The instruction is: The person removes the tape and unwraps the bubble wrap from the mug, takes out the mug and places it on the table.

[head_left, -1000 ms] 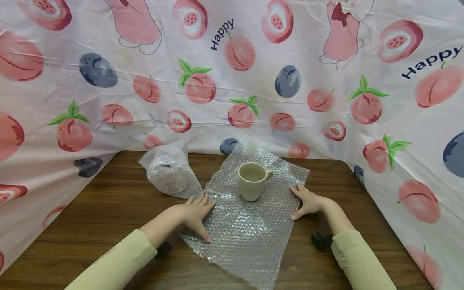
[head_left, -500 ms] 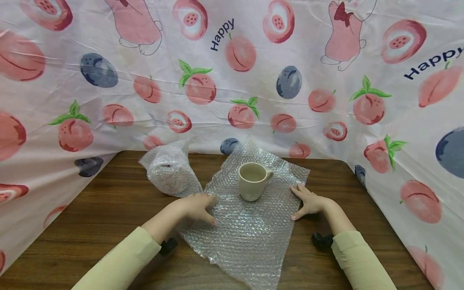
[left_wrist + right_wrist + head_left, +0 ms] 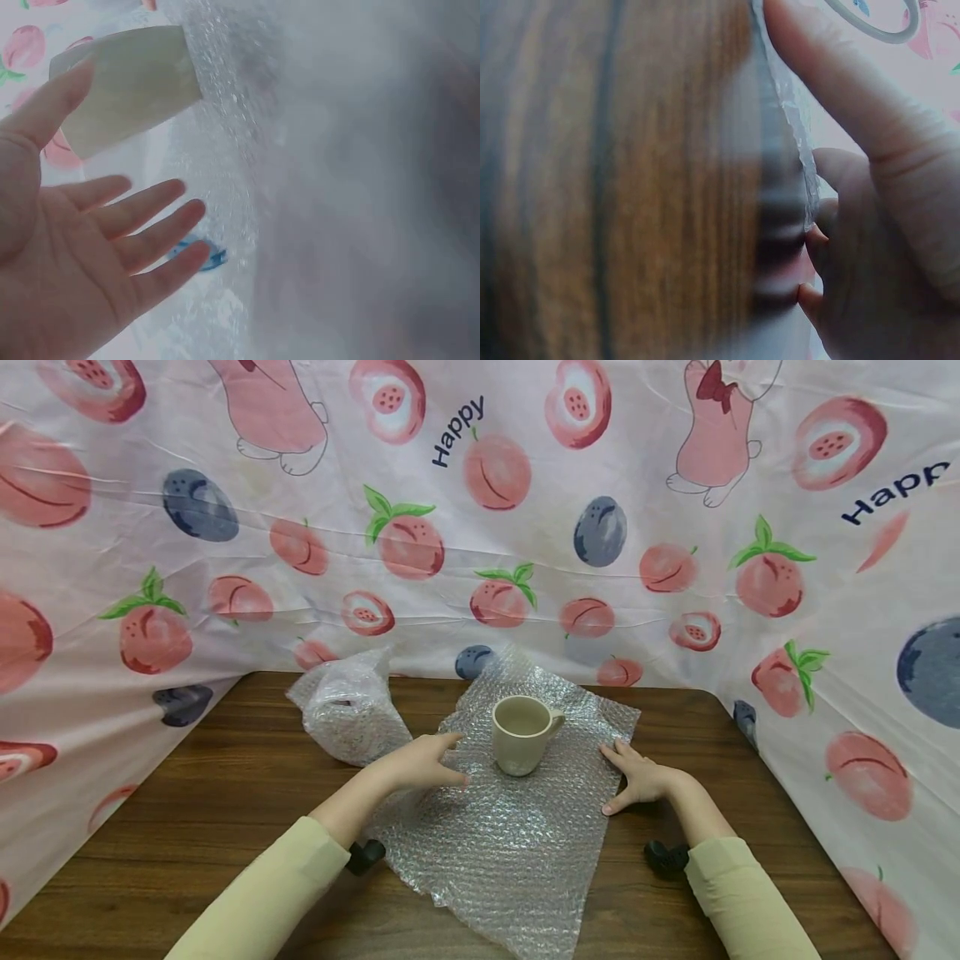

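Observation:
A beige mug [image 3: 519, 745] stands upright on a sheet of bubble wrap [image 3: 517, 843], its handle to the right. My left hand [image 3: 422, 762] hovers just left of the mug, apart from it. In the left wrist view that hand [image 3: 97, 240] has its fingers spread, nothing in the palm, with the mug [image 3: 131, 90] beyond the thumb. At the sheet's right edge my right hand [image 3: 643, 778] rests with fingers spread on the wrap. The right wrist view shows this hand [image 3: 885, 187] along the wrap's edge [image 3: 799, 142], with part of the mug handle [image 3: 889, 34] above.
A bubble-wrapped bundle [image 3: 352, 714] sits at the back left of the brown wooden table [image 3: 187, 827], its contents unclear. A fruit-printed cloth [image 3: 315, 568] hangs behind and along both sides. Each wrist carries a black camera [image 3: 666, 857].
My left hand has lifted off the wrap's left edge and moved forward and right, nearer the mug. The right hand, mug and bundle have stayed in place.

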Demonstrator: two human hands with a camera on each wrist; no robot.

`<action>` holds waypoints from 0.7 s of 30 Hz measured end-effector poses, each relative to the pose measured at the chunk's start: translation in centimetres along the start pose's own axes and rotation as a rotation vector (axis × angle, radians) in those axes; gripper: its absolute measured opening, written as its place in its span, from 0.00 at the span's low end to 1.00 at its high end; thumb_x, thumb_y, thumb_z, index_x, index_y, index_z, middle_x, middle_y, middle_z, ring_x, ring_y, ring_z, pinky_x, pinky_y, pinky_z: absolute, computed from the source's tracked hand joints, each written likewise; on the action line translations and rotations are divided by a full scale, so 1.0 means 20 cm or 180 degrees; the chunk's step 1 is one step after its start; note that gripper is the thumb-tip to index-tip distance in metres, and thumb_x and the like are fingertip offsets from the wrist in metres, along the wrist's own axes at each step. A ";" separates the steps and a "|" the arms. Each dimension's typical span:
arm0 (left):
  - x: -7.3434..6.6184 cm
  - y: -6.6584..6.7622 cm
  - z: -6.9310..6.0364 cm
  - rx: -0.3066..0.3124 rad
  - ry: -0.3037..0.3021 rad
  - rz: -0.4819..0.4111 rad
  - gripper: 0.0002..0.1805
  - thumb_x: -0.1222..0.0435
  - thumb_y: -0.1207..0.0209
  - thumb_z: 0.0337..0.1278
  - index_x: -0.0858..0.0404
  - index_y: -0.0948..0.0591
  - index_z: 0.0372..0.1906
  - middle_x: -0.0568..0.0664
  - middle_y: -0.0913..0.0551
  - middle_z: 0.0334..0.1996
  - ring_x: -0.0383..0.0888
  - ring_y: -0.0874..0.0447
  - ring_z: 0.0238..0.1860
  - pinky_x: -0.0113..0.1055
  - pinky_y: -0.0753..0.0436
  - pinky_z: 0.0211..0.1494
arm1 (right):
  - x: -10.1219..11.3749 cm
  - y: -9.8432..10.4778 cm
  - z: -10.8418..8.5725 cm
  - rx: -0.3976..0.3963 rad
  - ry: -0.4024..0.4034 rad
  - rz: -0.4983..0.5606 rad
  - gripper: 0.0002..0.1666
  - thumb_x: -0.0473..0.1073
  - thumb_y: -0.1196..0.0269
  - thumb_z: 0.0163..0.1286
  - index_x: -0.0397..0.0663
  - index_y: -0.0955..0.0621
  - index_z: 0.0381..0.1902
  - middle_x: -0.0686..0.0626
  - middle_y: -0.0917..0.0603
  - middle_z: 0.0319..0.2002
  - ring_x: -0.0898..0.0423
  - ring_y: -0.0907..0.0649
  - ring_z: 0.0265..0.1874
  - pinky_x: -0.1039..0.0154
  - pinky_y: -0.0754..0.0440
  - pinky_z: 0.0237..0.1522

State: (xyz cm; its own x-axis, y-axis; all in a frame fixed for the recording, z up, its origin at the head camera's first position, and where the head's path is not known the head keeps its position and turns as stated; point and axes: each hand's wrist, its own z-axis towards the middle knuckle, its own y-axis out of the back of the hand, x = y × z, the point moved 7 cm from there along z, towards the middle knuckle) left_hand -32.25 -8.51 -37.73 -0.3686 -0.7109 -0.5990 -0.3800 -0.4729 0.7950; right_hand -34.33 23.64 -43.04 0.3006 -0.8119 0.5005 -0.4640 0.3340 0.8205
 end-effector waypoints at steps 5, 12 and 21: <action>-0.01 0.03 0.05 -0.0338 0.0026 -0.0376 0.46 0.54 0.35 0.56 0.66 0.45 0.74 0.64 0.31 0.63 0.62 0.32 0.62 0.55 0.28 0.58 | 0.00 0.00 0.00 -0.0014 0.0022 -0.0001 0.69 0.58 0.25 0.50 0.34 0.53 0.74 0.27 0.63 0.71 0.30 0.60 0.69 0.28 0.56 0.62; -0.01 0.04 0.12 -0.0568 0.0148 -0.0854 0.48 0.52 0.34 0.55 0.63 0.46 0.74 0.62 0.32 0.65 0.61 0.34 0.63 0.55 0.28 0.58 | 0.00 0.00 0.00 0.0004 0.0028 -0.0001 0.69 0.58 0.26 0.51 0.34 0.54 0.74 0.27 0.63 0.71 0.30 0.61 0.69 0.28 0.58 0.61; -0.08 -0.01 0.19 -0.0603 0.0140 -0.1186 0.51 0.55 0.31 0.52 0.64 0.48 0.75 0.64 0.36 0.67 0.63 0.35 0.64 0.56 0.28 0.58 | 0.00 0.00 -0.01 0.0012 0.0034 0.0025 0.69 0.58 0.26 0.51 0.33 0.54 0.74 0.27 0.64 0.71 0.30 0.62 0.69 0.28 0.59 0.61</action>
State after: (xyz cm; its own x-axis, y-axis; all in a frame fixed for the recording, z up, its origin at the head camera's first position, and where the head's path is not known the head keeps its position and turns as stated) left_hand -34.87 -5.30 -37.28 -0.1973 -0.4926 -0.8476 -0.3162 -0.7864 0.5307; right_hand -34.19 23.68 -42.93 0.3060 -0.8040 0.5098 -0.4694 0.3385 0.8155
